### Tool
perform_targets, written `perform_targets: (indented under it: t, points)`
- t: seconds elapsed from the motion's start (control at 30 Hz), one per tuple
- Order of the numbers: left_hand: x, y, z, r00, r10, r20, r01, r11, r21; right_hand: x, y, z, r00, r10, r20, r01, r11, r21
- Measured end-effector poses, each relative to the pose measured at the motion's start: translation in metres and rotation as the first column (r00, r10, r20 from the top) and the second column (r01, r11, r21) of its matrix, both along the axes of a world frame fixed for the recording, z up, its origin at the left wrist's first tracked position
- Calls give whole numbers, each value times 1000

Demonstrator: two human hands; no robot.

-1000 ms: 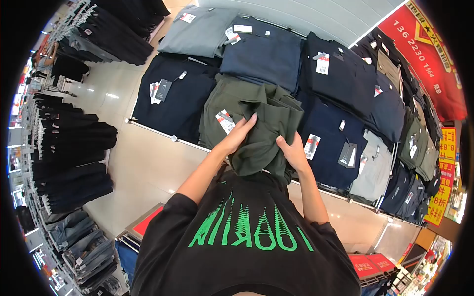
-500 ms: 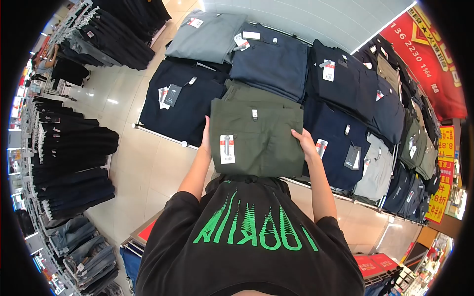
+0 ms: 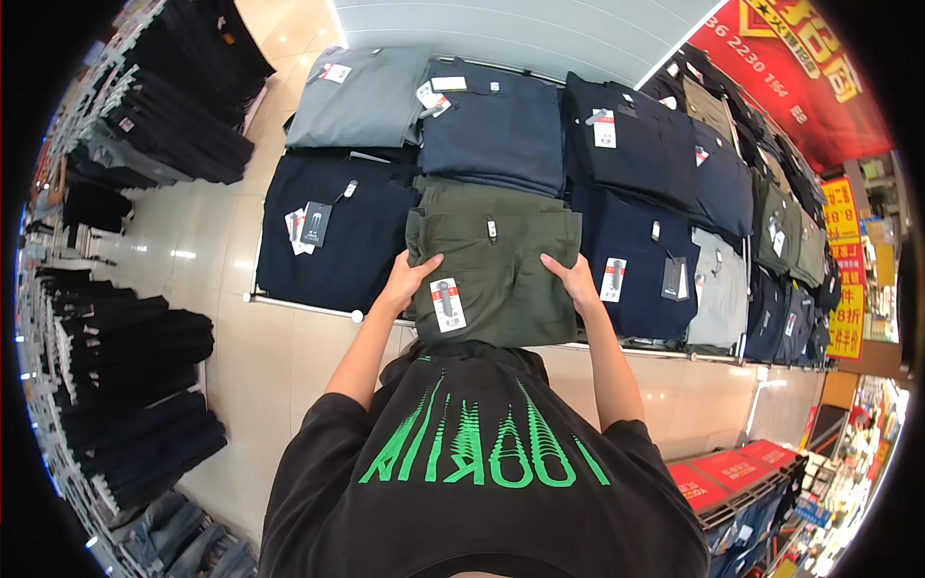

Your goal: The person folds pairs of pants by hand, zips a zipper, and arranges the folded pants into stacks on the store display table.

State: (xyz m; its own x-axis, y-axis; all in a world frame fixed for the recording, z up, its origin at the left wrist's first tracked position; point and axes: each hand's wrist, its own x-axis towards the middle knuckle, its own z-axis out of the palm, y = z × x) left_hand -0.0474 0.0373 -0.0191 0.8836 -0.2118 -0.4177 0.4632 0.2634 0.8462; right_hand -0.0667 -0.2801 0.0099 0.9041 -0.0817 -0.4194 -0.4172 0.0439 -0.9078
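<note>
Folded olive-green trousers (image 3: pixel 501 270) lie in front of my body, on more olive cloth at the front row of the display. A red and white price tag (image 3: pixel 447 305) shows on their left part and a small clip near the top middle. My left hand (image 3: pixel 412 279) grips the left side, thumb on top and fingers mostly hidden. The right side is held by my right hand (image 3: pixel 574 280), its thumb also on top. Dark navy trousers lie on both sides, one stack (image 3: pixel 332 231) left and one (image 3: pixel 636 265) right.
Behind are stacks of grey trousers (image 3: pixel 361 96), blue trousers (image 3: pixel 493 125) and dark trousers (image 3: pixel 636 144). A metal rail (image 3: pixel 308 307) edges the display in front. Racks of dark clothes (image 3: pixel 145 337) stand left, and a rack with red signs (image 3: pixel 734 470) stands at lower right.
The olive trousers, bunched up a second ago, are now folded flat. Since half a second ago both thumbs have come further onto the top, and the view has turned somewhat.
</note>
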Motion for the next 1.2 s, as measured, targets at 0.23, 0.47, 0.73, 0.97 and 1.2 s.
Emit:
perform_targets:
  t: [0.23,0.47,0.73,0.97,1.2]
  points:
    - [8,35,92,946,-160,281,144,987,77,-45,14,63,966,-119,229,101,991,91]
    - [25,55,118,865,-328,379,295,945,144,-65,41,79,935,-105,338,173,969,-177]
    - [28,55,39,852,-405,330,319,904,285,-66,76,43,968,-155,198,202,948,-247]
    - [32,80,72,588,-311,747,-13,920,393,-77,74,66,862,-172,477,384,835,-394]
    - [14,80,32,740,113,663,-315,929,193,-76,117,125,418,456,786,468,634,-616]
